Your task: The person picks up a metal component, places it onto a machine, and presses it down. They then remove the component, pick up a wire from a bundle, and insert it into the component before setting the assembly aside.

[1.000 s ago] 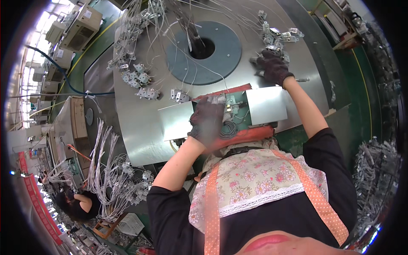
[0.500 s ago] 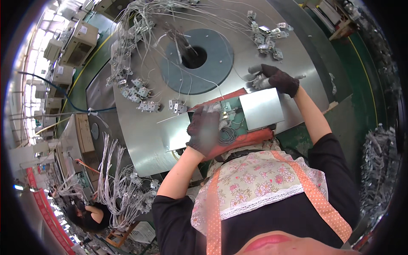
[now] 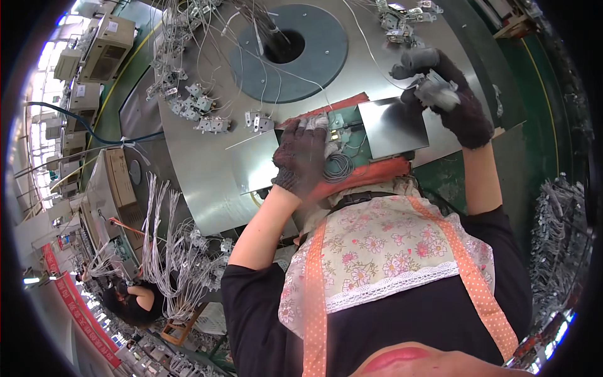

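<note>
My left hand (image 3: 300, 151), in a dark glove with pale fingertips, lies with fingers stretched forward across the left side of a green work fixture (image 3: 352, 137). A small brass-coloured fitting (image 3: 336, 134) and a coil of grey cable (image 3: 339, 167) sit just right of those fingers. My right hand (image 3: 461, 103), gloved alike, is raised over the table's right side. Its fingers are bent round a small metal part (image 3: 433, 83), blurred and partly hidden, with a thin pale wire (image 3: 377, 60) running to it. Below this hand is a shiny square plate (image 3: 392, 129) on the fixture.
Metal table (image 3: 207, 195) carries a grey disc (image 3: 333, 44) with a central hole and bundled wires. Metal brackets (image 3: 213, 124) lie left, others (image 3: 402, 22) at far right. Red padding (image 3: 370, 176) edges the fixture. Wire bundles (image 3: 166, 251) hang left; a co-worker (image 3: 135, 301) sits beyond.
My right hand has risen and moved right, turning with the small metal part and its wire. My left hand stays on the fixture. The whole view has shifted, so the table appears higher.
</note>
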The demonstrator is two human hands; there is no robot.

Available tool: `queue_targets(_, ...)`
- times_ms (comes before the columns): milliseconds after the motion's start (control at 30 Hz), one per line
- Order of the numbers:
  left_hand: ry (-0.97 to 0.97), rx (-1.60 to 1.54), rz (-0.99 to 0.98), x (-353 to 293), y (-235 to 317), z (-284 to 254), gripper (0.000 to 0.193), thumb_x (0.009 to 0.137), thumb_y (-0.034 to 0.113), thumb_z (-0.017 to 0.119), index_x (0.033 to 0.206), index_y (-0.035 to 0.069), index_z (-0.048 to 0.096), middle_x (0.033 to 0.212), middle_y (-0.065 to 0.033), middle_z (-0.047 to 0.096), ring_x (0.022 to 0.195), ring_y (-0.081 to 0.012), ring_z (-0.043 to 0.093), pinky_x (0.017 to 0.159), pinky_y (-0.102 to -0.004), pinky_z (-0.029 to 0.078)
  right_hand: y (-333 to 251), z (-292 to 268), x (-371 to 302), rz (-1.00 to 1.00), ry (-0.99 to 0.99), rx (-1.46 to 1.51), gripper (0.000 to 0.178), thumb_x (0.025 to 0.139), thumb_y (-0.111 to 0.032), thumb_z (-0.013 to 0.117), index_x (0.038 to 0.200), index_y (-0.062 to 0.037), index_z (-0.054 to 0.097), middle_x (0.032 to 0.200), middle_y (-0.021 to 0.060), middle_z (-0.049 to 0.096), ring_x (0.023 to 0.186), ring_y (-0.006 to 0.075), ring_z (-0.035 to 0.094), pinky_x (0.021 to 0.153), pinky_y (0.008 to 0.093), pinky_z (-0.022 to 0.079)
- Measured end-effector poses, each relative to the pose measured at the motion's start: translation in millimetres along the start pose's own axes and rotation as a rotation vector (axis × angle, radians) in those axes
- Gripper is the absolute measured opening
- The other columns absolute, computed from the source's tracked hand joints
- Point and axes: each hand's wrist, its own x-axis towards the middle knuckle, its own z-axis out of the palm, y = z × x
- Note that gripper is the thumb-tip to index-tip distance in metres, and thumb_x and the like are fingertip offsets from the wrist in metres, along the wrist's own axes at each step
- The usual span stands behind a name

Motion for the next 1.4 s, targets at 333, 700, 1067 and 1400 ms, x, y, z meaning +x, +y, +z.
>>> queue_targets(333, 0.041, -0.006, 0.035, 2, 2, -2, 0.043, 0.092, 0.019, 0.052, 0.127, -0.003, 0.060, 0.119, -0.0224, 0.067, 0.115, -0.0380, 0.063, 0.112, -0.0495, 0.040, 15, 22, 2, 0.185, -0.115, 0.508, 0.051, 0.103, -0.034, 0.056, 0.139, 0.0014, 0.050, 0.112, 0.0123, 0.066, 0.098, 0.0235, 0.067, 0.077, 0.0392, 0.062)
queue_targets(700, 0.005, -0.030, 0.022, 3, 8, -2, 0.047, 0.089, 0.027, 0.064, 0.128, 0.000, 0.059, 0.121, -0.0205, 0.067, 0.121, -0.0384, 0.060, 0.113, -0.0516, 0.039, 19, 58, 21, 0.192, -0.193, 0.802, 0.060, 0.103, -0.029, 0.057, 0.153, -0.0016, 0.037, 0.123, 0.0129, 0.063, 0.118, 0.0235, 0.063, 0.108, 0.0433, 0.050)
queue_targets(1067, -0.013, 0.022, -0.002, 2, 4, 0, 0.044, 0.093, 0.030, 0.062, 0.124, -0.001, 0.059, 0.118, -0.0213, 0.067, 0.120, -0.0377, 0.061, 0.114, -0.0510, 0.038, 21, 66, 11, 0.166, -0.134, 0.667, 0.069, 0.087, -0.014, 0.069, 0.150, -0.0063, 0.043, 0.130, 0.0130, 0.061, 0.111, 0.0213, 0.065, 0.099, 0.0407, 0.056)
queue_targets(1400, 0.002, 0.012, 0.034, 5, 5, -2, 0.044, 0.092, 0.029, 0.062, 0.124, -0.001, 0.059, 0.119, -0.0194, 0.066, 0.117, -0.0362, 0.062, 0.111, -0.0508, 0.040, 34, 66, 13, 0.137, -0.142, 0.636, 0.070, 0.086, -0.020, 0.073, 0.149, -0.0066, 0.044, 0.126, 0.0112, 0.062, 0.108, 0.0199, 0.065, 0.094, 0.0389, 0.058)
